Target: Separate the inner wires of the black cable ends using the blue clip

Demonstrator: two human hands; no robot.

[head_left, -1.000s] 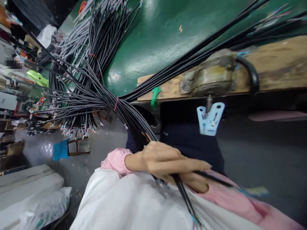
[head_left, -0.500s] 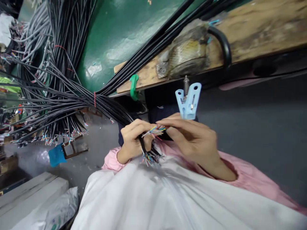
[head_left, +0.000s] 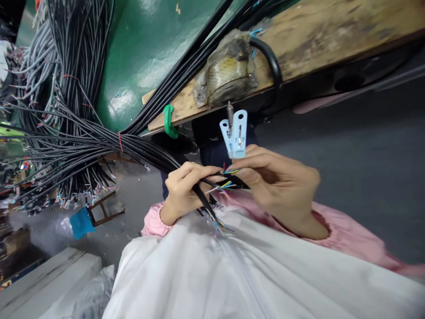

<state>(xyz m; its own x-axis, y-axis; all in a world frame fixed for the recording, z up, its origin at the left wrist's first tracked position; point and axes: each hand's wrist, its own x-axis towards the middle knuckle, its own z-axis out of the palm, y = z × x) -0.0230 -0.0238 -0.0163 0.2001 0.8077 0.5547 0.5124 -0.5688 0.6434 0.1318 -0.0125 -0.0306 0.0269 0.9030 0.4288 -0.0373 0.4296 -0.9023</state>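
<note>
A bundle of black cables (head_left: pixel 156 153), tied with a red band, runs from the left into my left hand (head_left: pixel 184 188), which is closed around its end part. Loose coloured wire ends (head_left: pixel 217 223) stick out below that hand. My right hand (head_left: pixel 282 190) pinches the thin coloured wires (head_left: pixel 232 170) of one cable between thumb and forefinger, close to the left fingertips. More bared wires (head_left: pixel 226 185) hang just under them. Right above my right fingers is a light blue clothespin (head_left: pixel 235 135), attached to a metal tip; whether the fingers touch it I cannot tell.
Black cables lie over the green table (head_left: pixel 142 57) and the wooden plank (head_left: pixel 318 40). A taped metal device (head_left: pixel 227 73) and a green hook (head_left: pixel 170 122) sit at the plank's edge. More cable bundles (head_left: pixel 78 57) hang at left, above a blue stool (head_left: pixel 82 223).
The coloured wires between my fingertips are now spread differently, with another cable's wires pinched by the right hand. The view has shifted, so the plank and clothespin appear further left.
</note>
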